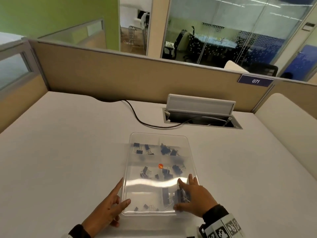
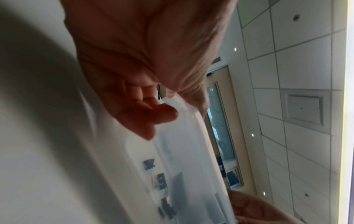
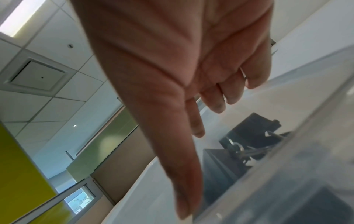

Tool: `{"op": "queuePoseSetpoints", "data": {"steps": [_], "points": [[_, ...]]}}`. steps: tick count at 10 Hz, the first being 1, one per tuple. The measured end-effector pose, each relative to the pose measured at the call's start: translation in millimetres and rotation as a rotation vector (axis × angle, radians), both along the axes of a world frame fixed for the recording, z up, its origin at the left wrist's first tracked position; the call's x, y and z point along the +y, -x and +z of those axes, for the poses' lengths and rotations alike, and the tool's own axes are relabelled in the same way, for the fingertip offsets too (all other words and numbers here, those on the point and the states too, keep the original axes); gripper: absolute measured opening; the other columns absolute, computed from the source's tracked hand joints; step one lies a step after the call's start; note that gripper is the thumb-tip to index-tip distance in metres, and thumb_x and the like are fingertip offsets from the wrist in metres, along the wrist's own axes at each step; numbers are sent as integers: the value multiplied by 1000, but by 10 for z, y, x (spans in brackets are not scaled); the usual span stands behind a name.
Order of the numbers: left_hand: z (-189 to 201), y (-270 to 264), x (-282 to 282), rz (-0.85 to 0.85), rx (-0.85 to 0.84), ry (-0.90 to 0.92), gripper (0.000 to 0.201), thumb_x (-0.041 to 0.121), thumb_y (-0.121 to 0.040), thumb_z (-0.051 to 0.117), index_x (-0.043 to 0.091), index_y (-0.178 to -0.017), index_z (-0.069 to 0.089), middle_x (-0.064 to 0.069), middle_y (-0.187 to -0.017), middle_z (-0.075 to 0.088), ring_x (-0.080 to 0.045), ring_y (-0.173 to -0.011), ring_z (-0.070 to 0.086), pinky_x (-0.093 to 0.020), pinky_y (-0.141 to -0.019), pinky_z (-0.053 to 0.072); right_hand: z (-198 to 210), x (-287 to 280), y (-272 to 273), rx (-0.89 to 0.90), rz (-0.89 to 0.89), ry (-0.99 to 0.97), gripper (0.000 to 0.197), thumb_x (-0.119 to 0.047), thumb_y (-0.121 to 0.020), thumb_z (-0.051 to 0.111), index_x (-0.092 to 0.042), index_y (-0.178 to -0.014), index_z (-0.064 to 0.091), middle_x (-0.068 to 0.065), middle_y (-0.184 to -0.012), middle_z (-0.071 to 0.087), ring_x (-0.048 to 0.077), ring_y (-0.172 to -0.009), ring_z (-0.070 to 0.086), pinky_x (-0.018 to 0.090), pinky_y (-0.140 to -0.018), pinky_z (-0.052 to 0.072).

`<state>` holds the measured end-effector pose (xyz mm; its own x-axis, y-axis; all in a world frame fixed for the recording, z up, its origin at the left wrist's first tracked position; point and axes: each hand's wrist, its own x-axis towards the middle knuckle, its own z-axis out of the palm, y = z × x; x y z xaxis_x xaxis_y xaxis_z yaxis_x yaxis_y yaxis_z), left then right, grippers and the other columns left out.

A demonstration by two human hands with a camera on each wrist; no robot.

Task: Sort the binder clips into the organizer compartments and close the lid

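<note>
Organizer (image 1: 160, 170) sits at your desk's (image 1: 68, 152) six o'clock, lid (image 1: 159, 140) down over black binder clips (image 1: 164, 149). Your left hand (image 1: 107, 206) touches its nine o'clock edge with straight fingers; your right hand (image 1: 193, 197) lies flat at four o'clock. Left wrist view: thumb (image 2: 164, 115) on the lid's corner. Right wrist view: fingers (image 3: 193, 121) spread, extended.

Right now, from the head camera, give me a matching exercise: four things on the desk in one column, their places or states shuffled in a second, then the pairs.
Things:
1. left hand
2. right hand
3. black cable
4. cable hatch flap

Places or states:
A. propped up at the back of the desk
B. flat on the near right of the clear lid
C. runs across the desk into the open hatch
D. at the lid's near left edge

Pairs: 1-D, 2-B, 3-C, 4-A
</note>
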<state>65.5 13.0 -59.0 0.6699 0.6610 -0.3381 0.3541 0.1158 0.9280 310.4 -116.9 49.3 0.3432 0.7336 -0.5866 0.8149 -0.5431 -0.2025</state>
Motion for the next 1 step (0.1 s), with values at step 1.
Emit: {"op": "queuePoseSetpoints", "data": {"steps": [1], "points": [[98,-46,-29,54,-3,-34,75,62,-68,66,68,-123,16,4,-45,40,-1,-43,43,-14,-53,37,119,22,98,49,-116,67,116,-83,-52,38,-25,-147,2,8,-156,-13,28,-145,-5,40,-117,8]]}}
